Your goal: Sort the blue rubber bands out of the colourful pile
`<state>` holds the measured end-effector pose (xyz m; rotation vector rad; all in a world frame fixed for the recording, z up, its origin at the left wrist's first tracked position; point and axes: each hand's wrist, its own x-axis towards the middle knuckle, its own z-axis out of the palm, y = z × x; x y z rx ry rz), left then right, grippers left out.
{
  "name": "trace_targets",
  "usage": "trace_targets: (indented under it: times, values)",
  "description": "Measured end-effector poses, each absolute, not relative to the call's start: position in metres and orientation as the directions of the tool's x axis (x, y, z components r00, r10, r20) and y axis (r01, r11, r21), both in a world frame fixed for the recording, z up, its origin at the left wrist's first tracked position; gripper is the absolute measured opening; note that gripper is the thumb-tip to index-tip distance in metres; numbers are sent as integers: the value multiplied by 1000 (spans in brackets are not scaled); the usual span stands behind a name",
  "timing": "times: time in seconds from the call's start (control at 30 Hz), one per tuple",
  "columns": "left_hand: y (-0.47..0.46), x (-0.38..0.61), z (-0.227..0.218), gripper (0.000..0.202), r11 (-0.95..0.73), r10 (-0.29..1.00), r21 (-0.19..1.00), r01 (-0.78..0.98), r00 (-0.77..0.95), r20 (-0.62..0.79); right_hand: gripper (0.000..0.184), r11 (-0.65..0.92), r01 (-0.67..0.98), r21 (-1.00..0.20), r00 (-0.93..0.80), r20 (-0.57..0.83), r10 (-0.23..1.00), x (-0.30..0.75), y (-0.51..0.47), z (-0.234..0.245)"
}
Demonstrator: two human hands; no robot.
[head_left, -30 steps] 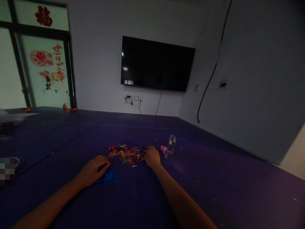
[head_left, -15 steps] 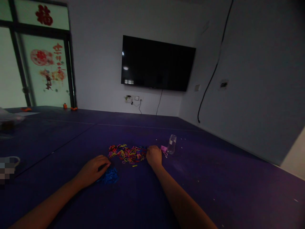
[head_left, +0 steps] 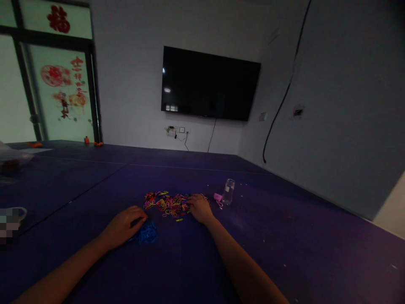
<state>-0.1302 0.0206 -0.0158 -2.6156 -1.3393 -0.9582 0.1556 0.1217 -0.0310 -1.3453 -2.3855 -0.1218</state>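
Observation:
A heap of small mixed-colour elastic bands [head_left: 166,203] lies on the dark purple table [head_left: 284,236]. My right hand [head_left: 198,207] rests at the heap's right edge, fingers curled down into the bands; what they pinch is hidden. A separate pile of blue bands [head_left: 146,233] lies nearer to me. My left hand [head_left: 124,225] sits against that blue pile's left side, fingers bent and touching it.
A small clear bottle [head_left: 228,191] stands right of the heap with a pink cap [head_left: 217,197] beside it. A black screen [head_left: 209,84] hangs on the far wall. Clear bags [head_left: 12,159] lie at the table's left edge.
My right hand has shifted slightly left, further into the mixed-colour heap. My left hand has stayed by the blue pile.

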Motion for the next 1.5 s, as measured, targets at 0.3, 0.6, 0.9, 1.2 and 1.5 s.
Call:
trace_targets:
  times: [0.3,0.6,0.9,1.2,1.5]
  values:
    - [22,-131,-17,27,-630,715,220,745,447,537,40,579,803,-138,-508,347,788,158,127,-35]
    - [19,-130,-15,29,-614,720,212,760,431,544,33,464,881,-92,-394,400,827,154,117,-29]
    - [21,-133,-19,34,-578,720,204,790,376,583,37,600,793,104,-528,607,594,134,92,-19]
    - [23,-131,-21,31,-653,659,193,732,424,621,28,828,414,378,-862,455,223,74,48,-28]
    - [19,-127,-18,22,-679,649,193,708,457,608,32,834,472,284,-805,524,277,86,57,-25]
